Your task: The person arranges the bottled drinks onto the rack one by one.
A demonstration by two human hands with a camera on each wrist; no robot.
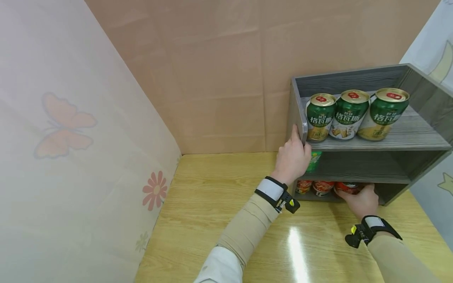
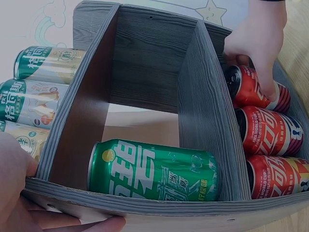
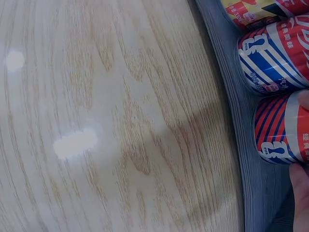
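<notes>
A grey wood-grain shelf unit (image 1: 357, 179) with three levels stands at the right. My left hand (image 1: 293, 157) grips the front edge of its left side panel; in the left wrist view its fingers (image 2: 53, 220) lie along the panel's outside. On the bottom level, my right hand (image 1: 366, 201) holds the rightmost red cola can (image 2: 247, 87) between thumb and fingers. Two more red cola cans (image 2: 268, 130) (image 2: 276, 176) stand left of it. A green soda can (image 2: 159, 171) stands at the left end of the middle level, largely hidden in the head view.
Three green-and-gold kvass cans (image 1: 321, 117) (image 1: 348, 114) (image 1: 383, 114) stand side by side on the top level. The unit rests on a light wooden table (image 1: 212, 188) against a brown paper-covered back wall (image 1: 212, 78). A patterned white panel (image 1: 88, 188) borders the table's left side.
</notes>
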